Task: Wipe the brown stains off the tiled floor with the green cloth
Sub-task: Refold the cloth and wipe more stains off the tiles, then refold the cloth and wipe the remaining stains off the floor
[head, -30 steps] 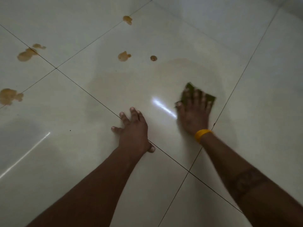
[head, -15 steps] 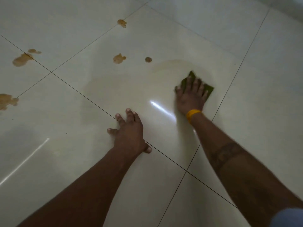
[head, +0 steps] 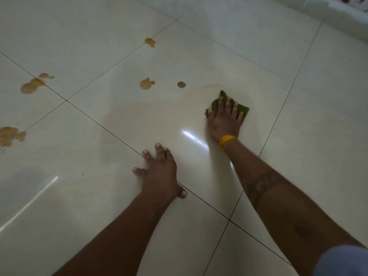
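Observation:
My right hand (head: pixel 225 120) lies flat with spread fingers on the green cloth (head: pixel 215 104), pressing it onto the pale tiled floor (head: pixel 199 62). A yellow band circles that wrist. My left hand (head: pixel 159 172) is planted flat on the floor, fingers spread, nearer to me and to the left. Brown stains sit beyond the cloth: a small round spot (head: pixel 181 84), a blob (head: pixel 146 84) left of it, and a farther one (head: pixel 150 42) on a grout line. More stains lie at the far left (head: pixel 32 85) and at the left edge (head: pixel 10 136). A faint brownish smear surrounds the cloth.
Dark grout lines (head: pixel 103 126) cross the glossy tiles, and a bright light reflection (head: pixel 194 138) lies between my hands. A white ledge or wall base (head: pixel 342 14) runs along the top right corner.
My right hand has pushed the green cloth away from me and a little leftward, closer to the small round spot. My left hand has stayed planted.

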